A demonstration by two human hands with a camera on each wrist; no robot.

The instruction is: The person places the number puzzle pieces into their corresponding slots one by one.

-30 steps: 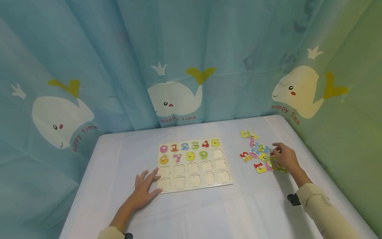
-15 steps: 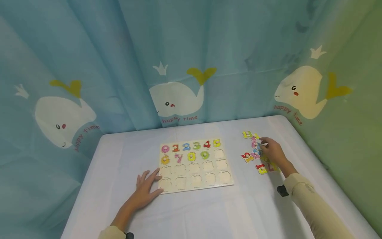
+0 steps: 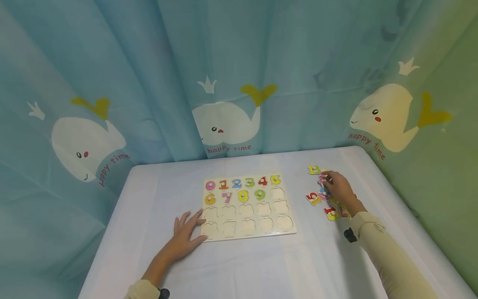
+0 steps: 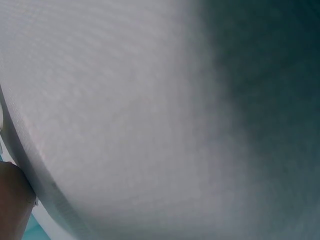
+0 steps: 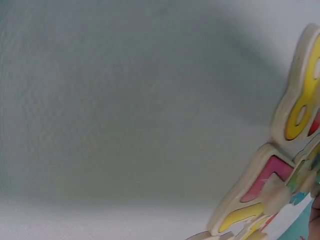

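My left hand (image 3: 183, 238) lies with spread fingers at the left edge of a cream number puzzle board (image 3: 293, 230), fingertips and thumb on its rim. Pieces 0 to 9 fill recesses in the upper two rows. My right hand (image 3: 339, 189) is over the loose number pieces, thumb and index finger bent around a pink number piece (image 3: 321, 180); I cannot tell whether they pinch it. Its palm hides part of the pile. In the right wrist view a yellow-and-red piece (image 5: 298, 112) and a pink-and-yellow piece (image 5: 267, 180) with a knob lie below the hand (image 5: 315, 220).
Near the right hand lie loose pieces: the 13 (image 3: 314, 170), the 15 (image 3: 313, 198) and the 18 (image 3: 331, 213), among several others. White cloth covers the table (image 3: 239, 270). A blue whale-print curtain (image 3: 164, 83) hangs behind it, and a green one (image 3: 448, 174) at the right.
My right hand has moved left and away from me, from the pile's right side to the pink piece. The left hand stays on the board's edge. The head view has shifted slightly.
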